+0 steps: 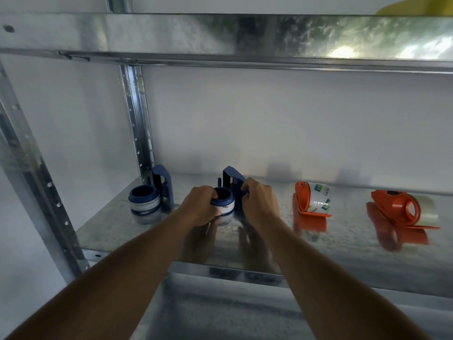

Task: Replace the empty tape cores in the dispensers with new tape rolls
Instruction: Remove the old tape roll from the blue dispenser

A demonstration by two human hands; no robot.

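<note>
1. Centre of frame, on the metal shelf [269,241]: second blue dispenser [231,190], gripped from both sides.
2. Left hand [199,207] curled around its round hub, fingers closed on the white-banded core [226,208]; fingertips partly hidden behind the hub.
3. Right hand [259,198] pinching the upright blue handle plate; thumb side hidden, exact contact hard to make out.
4. Left of centre: first blue dispenser [150,196], standing untouched, label blurred.
5. Right of centre: orange dispenser [312,200] holding a roll with a green-printed label, text unreadable.
6. Far right: second orange dispenser [402,208] with a pale roll, edges smeared by lens distortion.
7. Upper right corner: yellow object [402,7], cut off by the frame.
</note>
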